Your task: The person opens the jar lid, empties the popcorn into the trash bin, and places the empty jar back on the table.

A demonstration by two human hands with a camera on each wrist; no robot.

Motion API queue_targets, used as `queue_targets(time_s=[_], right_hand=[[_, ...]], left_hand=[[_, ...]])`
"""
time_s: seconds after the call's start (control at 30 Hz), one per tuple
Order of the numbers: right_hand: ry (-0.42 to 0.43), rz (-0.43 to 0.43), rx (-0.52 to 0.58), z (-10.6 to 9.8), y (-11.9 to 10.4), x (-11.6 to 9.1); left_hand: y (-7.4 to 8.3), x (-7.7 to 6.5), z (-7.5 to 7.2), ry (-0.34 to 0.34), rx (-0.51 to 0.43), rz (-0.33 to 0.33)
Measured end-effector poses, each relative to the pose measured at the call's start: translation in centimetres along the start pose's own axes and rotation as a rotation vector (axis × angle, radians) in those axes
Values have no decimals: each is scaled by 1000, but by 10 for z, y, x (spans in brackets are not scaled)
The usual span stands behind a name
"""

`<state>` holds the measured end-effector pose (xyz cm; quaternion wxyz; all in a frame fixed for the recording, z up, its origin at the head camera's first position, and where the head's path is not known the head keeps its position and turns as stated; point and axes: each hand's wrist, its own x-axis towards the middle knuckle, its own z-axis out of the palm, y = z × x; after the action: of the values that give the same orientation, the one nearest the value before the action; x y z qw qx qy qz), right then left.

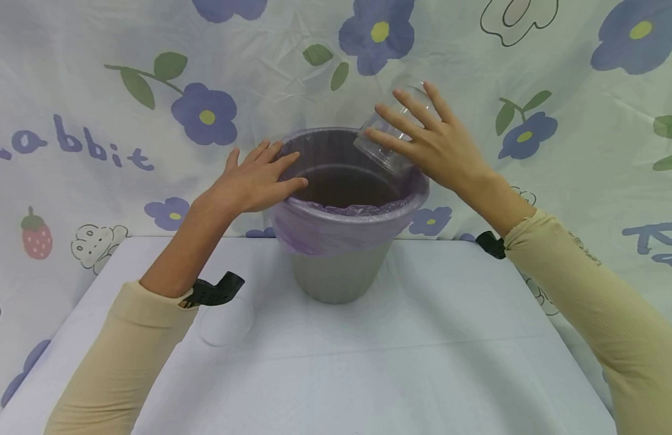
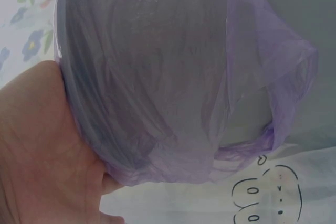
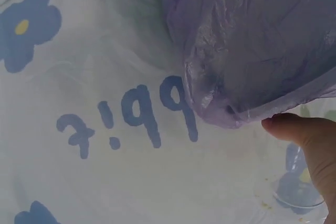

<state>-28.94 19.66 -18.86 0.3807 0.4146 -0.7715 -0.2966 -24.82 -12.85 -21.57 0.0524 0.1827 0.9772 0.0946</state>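
In the head view, a grey trash bin (image 1: 336,281) stands on the table, lined with a purple plastic bag (image 1: 341,232) folded over its rim. My left hand (image 1: 254,184) rests on the bin's left rim with its fingers spread and straight. At the right rim my right hand (image 1: 439,145) holds a clear plastic cup (image 1: 387,142), tilted with its lower end over the bin's mouth. The right thumb (image 3: 299,129) shows beside the bag's edge in the right wrist view. The bin's bottom looks dark, and its contents cannot be made out.
A faint clear round disc (image 1: 227,323) lies on the white table (image 1: 368,386), near the left wrist. Behind the bin hangs a cloth (image 1: 292,78) printed with flowers and letters. Black straps (image 1: 213,290) sit at both wrists.
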Motion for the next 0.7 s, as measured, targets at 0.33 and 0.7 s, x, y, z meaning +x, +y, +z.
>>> queue_targets(time_s=[0.33, 0.7], right_hand=[[183, 368, 291, 4, 6, -25], [204, 1055, 908, 7, -6, -83]], left_hand=[[1, 0, 0, 2, -5, 0], [-1, -1, 0, -4, -8, 1]])
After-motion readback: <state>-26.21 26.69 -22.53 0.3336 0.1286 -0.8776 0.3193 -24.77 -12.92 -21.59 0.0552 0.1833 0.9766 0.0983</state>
